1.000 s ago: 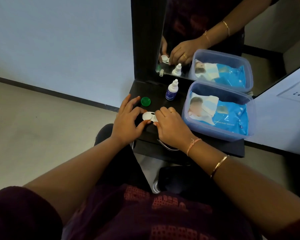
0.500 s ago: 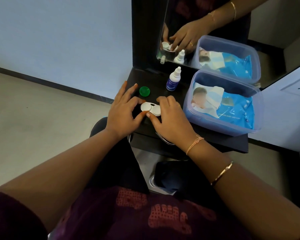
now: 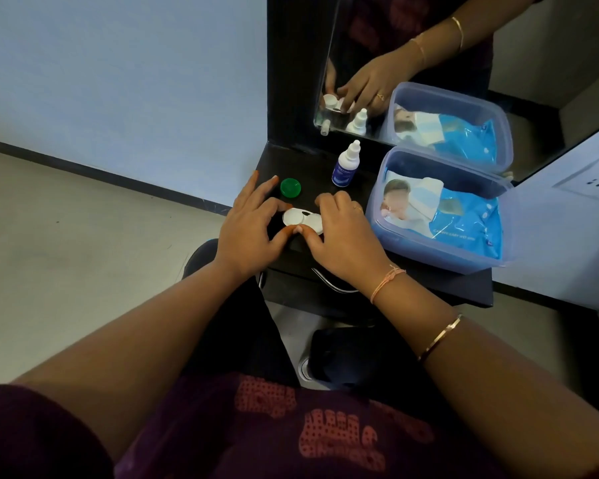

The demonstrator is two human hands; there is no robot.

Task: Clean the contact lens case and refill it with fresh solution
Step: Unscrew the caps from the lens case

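Lens case (image 3: 303,221): white, on black shelf (image 3: 305,160) near front edge, between hands; well contents not visible. Left hand (image 3: 246,233): thumb and index pinch case's left end, other fingers spread. Green cap (image 3: 290,187) loose, just beyond. Solution bottle (image 3: 346,164) upright, farther back. Right hand (image 3: 343,236): curled fingers pinch right end. Clear open-topped tub (image 3: 429,252) at right holds blue wipes pack (image 3: 464,223).

A maroon, pink-printed top (image 3: 291,426) is worn; a ring (image 3: 357,209) is borne on the right hand (image 3: 343,243), with an orange thread (image 3: 386,281) and gold bangle (image 3: 440,337) behind it.
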